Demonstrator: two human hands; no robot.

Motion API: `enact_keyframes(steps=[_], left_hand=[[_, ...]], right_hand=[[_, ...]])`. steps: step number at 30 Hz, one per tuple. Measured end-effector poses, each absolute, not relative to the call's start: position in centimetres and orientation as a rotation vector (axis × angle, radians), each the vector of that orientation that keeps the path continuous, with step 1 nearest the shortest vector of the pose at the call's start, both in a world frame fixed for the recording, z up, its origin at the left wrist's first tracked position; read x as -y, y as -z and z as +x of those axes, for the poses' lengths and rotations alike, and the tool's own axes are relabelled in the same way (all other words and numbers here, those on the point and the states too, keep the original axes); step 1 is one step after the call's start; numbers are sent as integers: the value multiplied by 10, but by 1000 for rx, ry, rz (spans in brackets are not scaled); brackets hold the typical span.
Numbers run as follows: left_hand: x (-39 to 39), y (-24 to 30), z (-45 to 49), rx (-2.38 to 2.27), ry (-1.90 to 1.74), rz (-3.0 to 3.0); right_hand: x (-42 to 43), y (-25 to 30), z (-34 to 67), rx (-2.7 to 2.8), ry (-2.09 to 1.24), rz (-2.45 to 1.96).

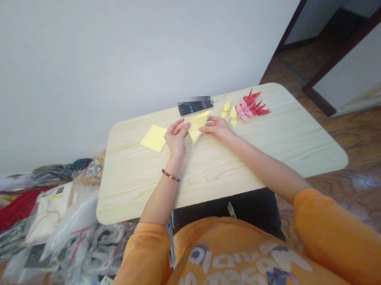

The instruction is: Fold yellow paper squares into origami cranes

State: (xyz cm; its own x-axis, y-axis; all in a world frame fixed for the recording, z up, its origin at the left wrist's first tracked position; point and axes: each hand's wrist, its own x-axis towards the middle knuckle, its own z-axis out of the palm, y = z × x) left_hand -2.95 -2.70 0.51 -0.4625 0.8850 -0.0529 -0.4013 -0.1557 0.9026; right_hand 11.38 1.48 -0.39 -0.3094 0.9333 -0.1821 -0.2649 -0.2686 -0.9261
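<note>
Orange sleeves (341, 232), two hands (176, 139) gripping one yellow triangle (196, 126), perhaps four origami figures (244, 111).

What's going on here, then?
A person is holding a folded yellow paper between their left hand and right hand, above a wooden table. A flat yellow square lies to the left of the hands. To the right sit small folded paper figures: yellow, pink and red. A phone lies near the table's far edge.
</note>
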Motion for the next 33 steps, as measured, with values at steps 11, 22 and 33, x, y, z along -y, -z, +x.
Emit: enact_keyframes(steps=[11,22,33], left_hand=[[25,0,-29,-1274,-1857,578],[27,1,-25,-1263,-1773,564],[29,5,-22,-1248,-1714,605]], right_hand=[[-13,5,107,985,-1694,-949],[-15,2,110,1029,-1631,-991],[-21,3,114,942,-1552,-1018]])
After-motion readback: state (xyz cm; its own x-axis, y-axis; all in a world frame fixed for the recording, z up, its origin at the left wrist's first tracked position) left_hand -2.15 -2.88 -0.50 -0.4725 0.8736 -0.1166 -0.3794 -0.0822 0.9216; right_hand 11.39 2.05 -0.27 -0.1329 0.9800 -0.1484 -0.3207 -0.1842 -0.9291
